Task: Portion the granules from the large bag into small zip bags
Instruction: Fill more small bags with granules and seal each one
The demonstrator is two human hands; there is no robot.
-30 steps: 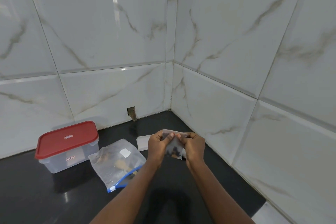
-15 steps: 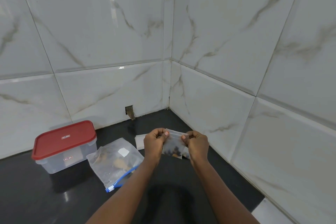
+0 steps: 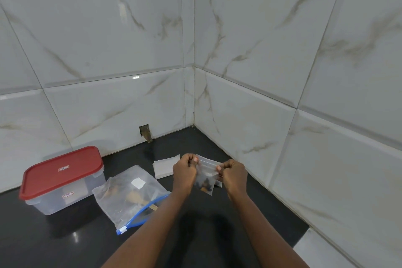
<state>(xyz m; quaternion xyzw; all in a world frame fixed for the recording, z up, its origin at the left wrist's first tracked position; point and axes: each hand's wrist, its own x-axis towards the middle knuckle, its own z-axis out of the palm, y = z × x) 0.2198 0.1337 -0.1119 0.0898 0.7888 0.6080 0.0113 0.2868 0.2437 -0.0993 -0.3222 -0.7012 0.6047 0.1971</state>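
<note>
A glossy black countertop (image 3: 65,243) fills a corner between two tiled walls (image 3: 108,39), white with grey-brown veins. The walls meet beyond the fingertips. A small broken gap (image 3: 145,133) sits at the foot of the back wall, beyond and left of the fingers.

Both hands are raised over the counter near the right wall. The left hand (image 3: 185,172) and right hand (image 3: 233,175) are curled into loose fists. Each pinches a top corner of a small zip bag (image 3: 206,172) between thumb and fingers (image 3: 195,160), and the bag is stretched between them. Dark and brownish granules (image 3: 204,184) have settled at the bottom of it, below the fingertips.

Just beyond the left fingers, a stack of flat small bags (image 3: 165,165) lies on the counter. Left of the left wrist lies the large bag (image 3: 130,193). It is clear, with brown contents, and its blue zip strip (image 3: 148,211) lies on the side nearer the forearm. Further left stands a clear tub (image 3: 71,193) with a red lid (image 3: 61,172), close to the back wall and just beside the large bag.

The right wall's base runs close past the right knuckles. Its line slants toward the near right, where the counter ends at a straight edge against a pale floor tile (image 3: 315,252). Dark counter stretches from under the wrists toward the viewer and off to the near left
</note>
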